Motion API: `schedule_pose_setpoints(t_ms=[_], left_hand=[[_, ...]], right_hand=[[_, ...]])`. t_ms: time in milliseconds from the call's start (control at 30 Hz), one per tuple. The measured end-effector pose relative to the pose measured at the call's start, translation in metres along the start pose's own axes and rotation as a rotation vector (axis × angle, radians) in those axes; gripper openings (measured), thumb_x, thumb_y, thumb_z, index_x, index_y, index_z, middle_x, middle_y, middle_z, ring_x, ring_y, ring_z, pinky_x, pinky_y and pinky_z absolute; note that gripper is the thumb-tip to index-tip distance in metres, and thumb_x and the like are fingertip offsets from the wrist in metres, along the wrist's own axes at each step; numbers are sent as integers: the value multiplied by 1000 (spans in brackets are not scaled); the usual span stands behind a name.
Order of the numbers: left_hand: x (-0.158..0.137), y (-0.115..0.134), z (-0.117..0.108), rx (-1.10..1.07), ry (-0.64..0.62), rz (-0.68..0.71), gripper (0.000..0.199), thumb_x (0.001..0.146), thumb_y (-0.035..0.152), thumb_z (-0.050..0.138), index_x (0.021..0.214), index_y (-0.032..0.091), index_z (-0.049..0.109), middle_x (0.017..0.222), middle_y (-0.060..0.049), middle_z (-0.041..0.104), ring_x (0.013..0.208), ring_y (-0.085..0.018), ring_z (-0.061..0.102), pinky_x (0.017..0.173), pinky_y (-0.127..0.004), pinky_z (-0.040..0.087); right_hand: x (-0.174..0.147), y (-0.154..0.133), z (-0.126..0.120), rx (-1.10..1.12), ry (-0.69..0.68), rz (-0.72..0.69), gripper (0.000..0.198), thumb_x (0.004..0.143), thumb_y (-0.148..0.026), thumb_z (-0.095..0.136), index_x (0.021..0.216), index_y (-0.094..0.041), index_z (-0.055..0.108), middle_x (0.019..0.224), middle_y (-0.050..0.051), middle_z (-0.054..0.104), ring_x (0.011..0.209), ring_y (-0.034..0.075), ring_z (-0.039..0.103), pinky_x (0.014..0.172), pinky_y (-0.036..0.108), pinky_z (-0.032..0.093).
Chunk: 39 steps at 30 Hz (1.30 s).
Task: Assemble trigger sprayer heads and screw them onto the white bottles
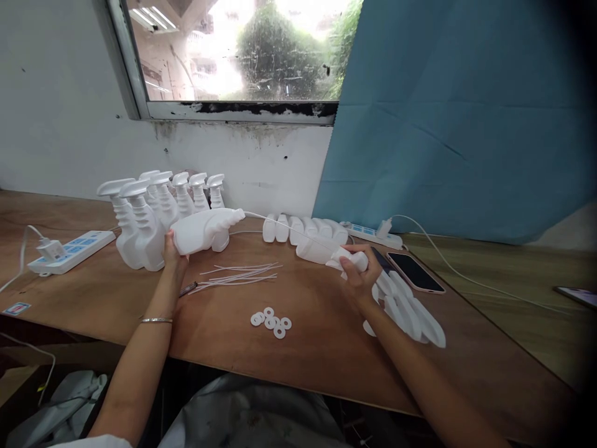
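one smooth white bottle tilts above the counter, gripped by my left hand; my right hand grips one white sprayer head, its single tube at the bottle's mouth.

Just behind the grip of the left hand, 1 thin silvery bracelet circled the wrist. Farther back, past the bare forearm, a white sleeve showed. Below and between the 2 grips, creased grey clothing spread.
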<state>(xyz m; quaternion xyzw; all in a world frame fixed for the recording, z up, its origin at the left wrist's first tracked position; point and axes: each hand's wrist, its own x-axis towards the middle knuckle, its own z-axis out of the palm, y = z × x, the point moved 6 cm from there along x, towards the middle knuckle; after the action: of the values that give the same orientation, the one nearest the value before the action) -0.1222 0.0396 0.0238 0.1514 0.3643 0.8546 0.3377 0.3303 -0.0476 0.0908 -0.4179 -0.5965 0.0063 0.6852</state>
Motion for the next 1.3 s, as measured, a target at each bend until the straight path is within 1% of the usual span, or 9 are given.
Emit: schedule_pose_setpoints(t_ms=[300,533,633,833,967,1100,1167,1233,1300], left_hand=[[2,4,1,76,15,113,18,64,26,59,77,14,57,71,0,60,67,-13,58,59,-24,51],[-30,-10,32,196,-339,55,36,55,32,69,84,11,63,64,0,60,55,-10,53,51,-19,45],[-45,-20,41,274,-468,4,42,56,34,70,91,11,64,65,-1,60,54,-9,52,48,-17,42],[-44,-28,40,314,-468,-11,47,54,37,71,92,11,65,64,-1,61,55,-10,52,50,-19,41],[-41,-30,37,351,-465,-35,50,52,39,71,93,12,65,63,0,61,54,-10,52,50,-19,40],[-41,-33,36,369,-476,-55,50,52,38,72,93,11,66,64,-2,62,54,-11,52,49,-19,40],[-40,-35,36,379,-477,-62,50,51,37,72,93,10,66,64,-2,61,53,-10,51,48,-19,40],[-40,-35,35,386,-474,-66,51,50,37,73,93,10,66,63,-1,61,53,-10,51,48,-19,39],[-40,-35,35,392,-470,-67,51,51,38,72,94,10,66,62,-1,61,52,-10,51,48,-18,39]], right_hand=[[-2,1,13,-4,-198,15,24,70,-39,53,79,-17,55,74,0,55,70,15,50,66,27,39],[-41,2,65,35,-655,193,31,69,-36,59,95,-22,52,96,4,58,88,21,54,77,35,44],[-62,2,78,30,-719,202,25,70,-34,58,92,-23,53,95,8,58,87,24,55,76,40,45],[-74,-1,84,18,-747,213,31,72,-37,58,99,-25,49,102,8,58,90,24,57,75,38,48],[-36,-3,65,-116,-644,87,32,78,-40,50,105,-23,48,106,7,57,95,21,55,80,36,45],[40,36,16,-351,-379,-5,20,79,-28,41,91,-17,53,94,7,59,91,21,51,81,36,40],[75,77,-8,-562,-339,80,21,76,-20,42,94,-15,52,90,8,60,94,22,49,81,35,37],[92,130,-27,-731,-483,348,21,74,-16,45,93,-13,52,87,10,60,85,20,51,74,31,37],[96,168,-42,-775,-559,483,13,72,-11,48,83,-11,55,76,9,60,71,17,53,65,29,39]])
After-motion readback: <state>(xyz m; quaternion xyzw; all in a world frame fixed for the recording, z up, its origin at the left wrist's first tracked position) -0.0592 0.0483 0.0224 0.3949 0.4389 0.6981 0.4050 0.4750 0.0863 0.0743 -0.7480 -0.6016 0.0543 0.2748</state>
